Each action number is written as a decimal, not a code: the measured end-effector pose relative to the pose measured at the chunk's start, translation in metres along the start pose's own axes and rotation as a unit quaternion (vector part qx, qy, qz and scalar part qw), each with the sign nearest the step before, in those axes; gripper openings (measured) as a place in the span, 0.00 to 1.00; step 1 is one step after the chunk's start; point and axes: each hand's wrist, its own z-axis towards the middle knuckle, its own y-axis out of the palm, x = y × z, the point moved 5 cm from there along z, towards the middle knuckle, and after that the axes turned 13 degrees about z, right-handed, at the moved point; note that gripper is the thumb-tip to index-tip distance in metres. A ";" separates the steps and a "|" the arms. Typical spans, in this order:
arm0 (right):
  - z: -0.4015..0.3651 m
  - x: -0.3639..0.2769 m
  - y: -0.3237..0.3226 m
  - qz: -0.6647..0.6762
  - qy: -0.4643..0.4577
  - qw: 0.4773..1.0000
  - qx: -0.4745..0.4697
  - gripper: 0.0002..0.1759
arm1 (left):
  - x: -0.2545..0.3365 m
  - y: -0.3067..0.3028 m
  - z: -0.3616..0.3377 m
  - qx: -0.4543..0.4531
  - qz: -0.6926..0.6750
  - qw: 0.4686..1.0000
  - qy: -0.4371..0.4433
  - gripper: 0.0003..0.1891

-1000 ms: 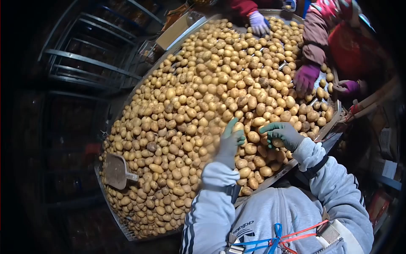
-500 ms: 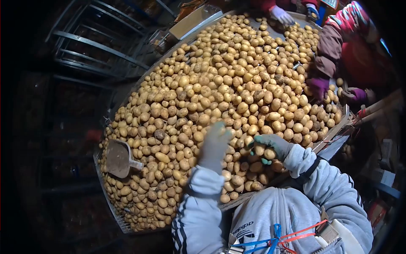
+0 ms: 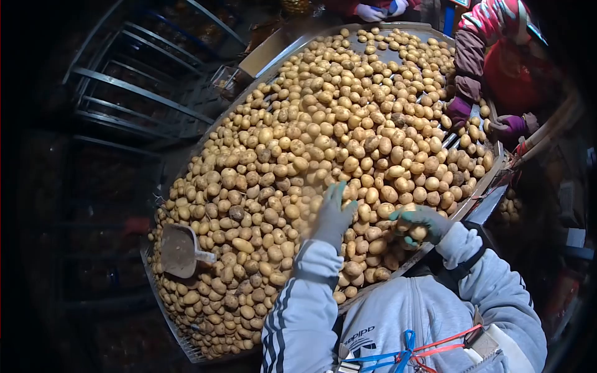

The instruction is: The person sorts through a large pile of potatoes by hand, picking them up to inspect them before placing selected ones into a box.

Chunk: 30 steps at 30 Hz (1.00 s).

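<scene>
Head view: left hand [image 3: 333, 214] lies open on the heaped potatoes [image 3: 311, 143], fingers spread, probably to hold the pile back. Just right of it, right hand [image 3: 420, 222] curls round one potato [image 3: 418, 234] near the table [image 3: 476, 198] rim, likely lifting it clear.

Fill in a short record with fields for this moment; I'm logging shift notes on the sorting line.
Setting: sorting table heaped with potatoes
Left hand: gloved, open, fingers spread over the pile
Right hand: gloved, curled around one potato near the table's near edge
Tool: scoop lying on the pile at the left, no hand on it
Others: a co-worker's purple-gloved hands at the far right edge
</scene>
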 end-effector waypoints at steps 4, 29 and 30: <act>-0.050 -0.050 -0.037 -0.093 -0.163 0.976 0.109 0.21 | -0.059 -0.018 -0.013 0.154 -0.111 0.982 0.014 0.26; -0.043 -0.086 -0.034 -0.224 -0.262 0.919 0.192 0.19 | -0.031 0.002 -0.025 0.126 -0.059 0.990 0.018 0.31; -0.047 -0.082 -0.034 -0.205 -0.247 0.925 0.203 0.19 | -0.051 -0.005 -0.022 0.124 -0.122 0.984 -0.036 0.30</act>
